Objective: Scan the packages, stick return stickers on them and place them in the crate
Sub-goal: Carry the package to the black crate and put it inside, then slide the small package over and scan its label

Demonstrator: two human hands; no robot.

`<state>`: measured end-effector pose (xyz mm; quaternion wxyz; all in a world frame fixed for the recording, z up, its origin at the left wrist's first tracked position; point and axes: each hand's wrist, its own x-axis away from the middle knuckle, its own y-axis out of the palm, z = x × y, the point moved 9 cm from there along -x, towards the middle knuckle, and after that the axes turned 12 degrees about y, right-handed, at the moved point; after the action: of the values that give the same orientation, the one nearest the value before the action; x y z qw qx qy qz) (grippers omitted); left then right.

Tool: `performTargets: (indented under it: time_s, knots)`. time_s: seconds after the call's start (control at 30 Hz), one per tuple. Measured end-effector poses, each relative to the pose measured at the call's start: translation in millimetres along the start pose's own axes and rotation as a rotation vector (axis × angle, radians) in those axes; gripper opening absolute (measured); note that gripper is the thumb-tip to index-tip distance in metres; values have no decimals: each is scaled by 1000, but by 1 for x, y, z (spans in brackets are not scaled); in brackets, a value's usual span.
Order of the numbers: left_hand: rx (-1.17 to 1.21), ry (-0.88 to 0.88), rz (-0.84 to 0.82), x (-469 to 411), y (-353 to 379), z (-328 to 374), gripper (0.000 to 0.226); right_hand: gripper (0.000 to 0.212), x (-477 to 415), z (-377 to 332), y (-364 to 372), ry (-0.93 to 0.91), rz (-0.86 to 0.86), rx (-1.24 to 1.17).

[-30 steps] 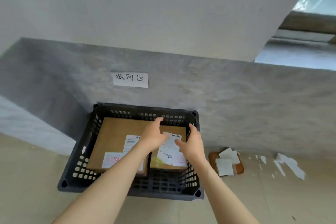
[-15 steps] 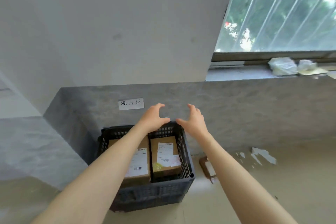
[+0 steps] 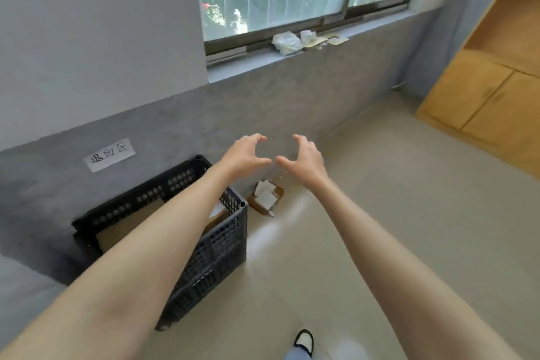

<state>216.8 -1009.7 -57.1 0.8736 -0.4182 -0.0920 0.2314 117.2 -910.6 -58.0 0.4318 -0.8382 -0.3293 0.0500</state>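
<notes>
Below the grey wall (image 3: 263,102), lower left, the crate (image 3: 216,248) holds cardboard packages (image 3: 125,231) (stiff, likely light; grip opposite sides); left hand (image 3: 245,155) and right hand (image 3: 304,159) hover spread, empty.

Bare arms and one shod foot of the person wearing the camera.
The left forearm (image 3: 163,231) and right forearm (image 3: 365,231) were uncovered along the whole length in view, and the left hand (image 3: 244,155) and right hand (image 3: 305,159) were bare too. At the lower edge showed a shoe (image 3: 304,340), black round the rim with a pale cream upper, and beside it a bit of light blue trouser leg (image 3: 293,356), too blurred to tell the fabric.
</notes>
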Motion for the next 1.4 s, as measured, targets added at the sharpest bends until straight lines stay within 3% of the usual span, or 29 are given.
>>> performTargets:
  time_s: [0.43,0.63,0.83,1.1,1.4]
  knots:
    - [69,478,-284,-2,165,294,60,70,134,248,-222,448,450,-186]
    - [61,691,-417,65,273,443,67,71,263,378,-310,589,628,-184]
    - [-91,931,-430,156,372,568,65,66,409,502,-379,669,721,-144]
    - [-135,987,-431,223,458,658,62,65,547,630,-433,786,774,-118]
    - [-181,919,-509,217,544,704,63,66,556,722,-443,832,732,-217]
